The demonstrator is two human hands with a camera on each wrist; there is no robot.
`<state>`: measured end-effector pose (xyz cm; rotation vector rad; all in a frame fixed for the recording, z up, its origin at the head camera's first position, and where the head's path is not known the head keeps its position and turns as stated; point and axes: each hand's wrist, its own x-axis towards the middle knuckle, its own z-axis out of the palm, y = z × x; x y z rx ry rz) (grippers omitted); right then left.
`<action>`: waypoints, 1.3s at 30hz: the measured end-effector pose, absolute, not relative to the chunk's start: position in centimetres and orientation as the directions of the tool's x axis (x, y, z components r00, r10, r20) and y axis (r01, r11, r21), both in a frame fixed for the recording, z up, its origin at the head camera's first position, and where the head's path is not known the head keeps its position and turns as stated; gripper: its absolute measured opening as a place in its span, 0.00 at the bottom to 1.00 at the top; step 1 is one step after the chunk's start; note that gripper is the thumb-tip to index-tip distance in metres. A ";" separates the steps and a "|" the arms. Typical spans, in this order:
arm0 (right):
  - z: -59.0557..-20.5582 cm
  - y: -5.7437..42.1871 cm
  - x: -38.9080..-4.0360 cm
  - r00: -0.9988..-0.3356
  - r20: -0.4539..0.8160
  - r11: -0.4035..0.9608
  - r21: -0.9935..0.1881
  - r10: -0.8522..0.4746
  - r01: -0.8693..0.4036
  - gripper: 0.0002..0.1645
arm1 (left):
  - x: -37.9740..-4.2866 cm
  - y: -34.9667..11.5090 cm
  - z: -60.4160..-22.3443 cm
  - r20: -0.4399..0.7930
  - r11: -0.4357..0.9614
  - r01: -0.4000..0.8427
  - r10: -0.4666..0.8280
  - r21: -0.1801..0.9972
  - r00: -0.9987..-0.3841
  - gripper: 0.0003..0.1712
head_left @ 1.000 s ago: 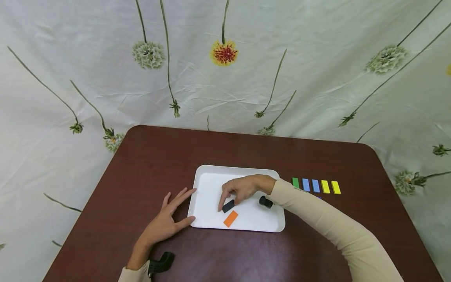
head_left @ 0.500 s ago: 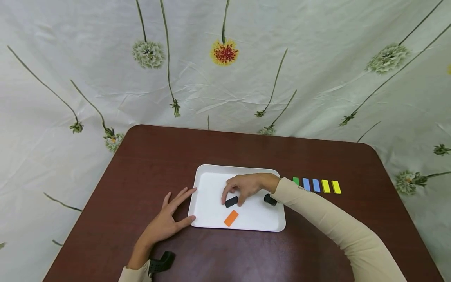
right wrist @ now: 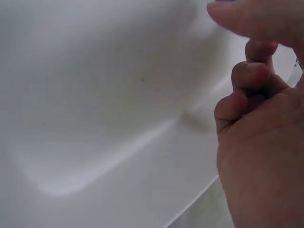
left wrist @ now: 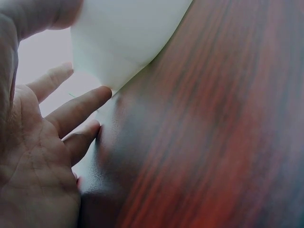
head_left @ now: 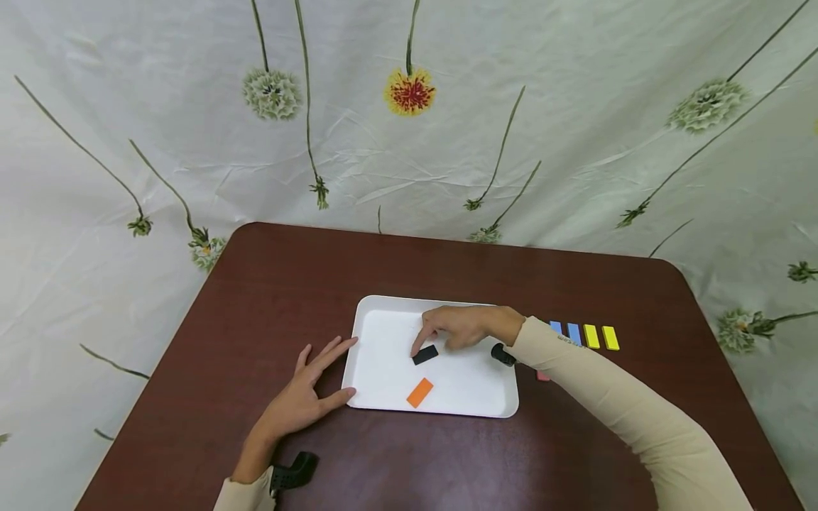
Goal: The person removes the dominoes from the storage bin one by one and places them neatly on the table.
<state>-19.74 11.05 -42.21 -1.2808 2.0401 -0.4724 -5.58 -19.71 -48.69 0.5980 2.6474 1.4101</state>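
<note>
A white tray (head_left: 377, 333) lies on the table with a black block (head_left: 424, 355) and an orange block (head_left: 420, 392) in it. Over the tray, my right hand (head_left: 456, 326) touches the black block's left end with an extended index finger. A gap shows between the thumb and the block in the head view. In the right wrist view the right hand's other fingers (right wrist: 254, 76) are curled and a dark sliver shows at the top edge. My left hand (head_left: 297, 404) rests fingertips on the tray's left rim, fingers spread, as the left wrist view also shows.
Right of the tray, blue blocks (head_left: 573, 334) and yellow blocks (head_left: 601, 337) stand in a row, and a red block (head_left: 542, 375) is partly hidden by the right sleeve (head_left: 601, 390). A dark wooden table (head_left: 307, 277) carries everything, with a flower-patterned cloth (head_left: 409, 156) behind.
My right hand has moved up and to the right, and the black block has shifted the same way, away from the orange block. The green block is now hidden. The left hand stays put.
</note>
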 end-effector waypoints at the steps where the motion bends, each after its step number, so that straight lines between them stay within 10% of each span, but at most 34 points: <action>1: -42.3 11.1 -19.8 -0.290 -0.341 0.446 -0.615 -0.894 -0.650 0.44 | -5.6 -19.7 -48.7 0.108 0.500 0.300 0.377 0.813 -0.920 0.44; 17: -42.9 9.5 -19.2 -0.303 -0.355 0.457 -0.535 -0.885 -0.710 0.33 | -5.6 -19.6 -49.0 0.097 0.501 0.288 0.373 0.816 -0.923 0.45; 29: -38.3 21.9 -16.9 -0.682 -0.015 0.617 -0.441 -0.731 -0.652 0.25 | -5.7 -19.7 -48.8 0.081 0.504 0.273 0.370 0.819 -0.926 0.46; 39: -41.8 36.7 -10.5 -0.842 -0.144 0.817 -0.372 -0.520 -0.441 0.26 | -5.7 -19.7 -49.0 0.083 0.493 0.274 0.374 0.826 -0.924 0.45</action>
